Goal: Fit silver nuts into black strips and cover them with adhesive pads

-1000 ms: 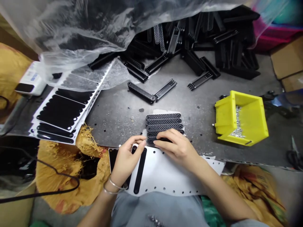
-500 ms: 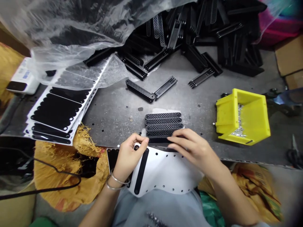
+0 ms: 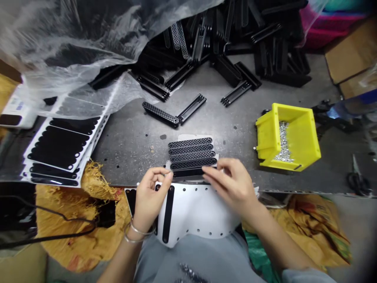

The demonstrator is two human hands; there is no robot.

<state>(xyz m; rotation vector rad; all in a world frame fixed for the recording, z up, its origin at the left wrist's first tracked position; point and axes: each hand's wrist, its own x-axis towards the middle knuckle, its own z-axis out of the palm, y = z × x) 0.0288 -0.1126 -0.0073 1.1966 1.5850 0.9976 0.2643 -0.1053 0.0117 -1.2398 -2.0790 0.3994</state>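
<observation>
A row of black mesh grille strips (image 3: 191, 152) lies side by side on the grey metal table (image 3: 235, 129). My right hand (image 3: 232, 184) rests with its fingertips on the right end of the nearest strip (image 3: 187, 172). My left hand (image 3: 149, 196), with bracelets on the wrist, pinches at that strip's left end, over a white backing sheet (image 3: 200, 212) on my lap. That sheet still bears one long black sticker (image 3: 167, 214).
A heap of black grille parts (image 3: 235, 43) spills from a clear plastic bag (image 3: 88, 35) at the back. Sticker sheets (image 3: 61, 145) are stacked at left. A yellow bin (image 3: 306, 137) of small metal screws stands at right. Scissors (image 3: 357, 179) lie at far right. Yellow cloth covers my lap's sides.
My right hand has slid from over the nearest strip to its right end. The left hand stays pinched at the left end. The view has shifted slightly.
</observation>
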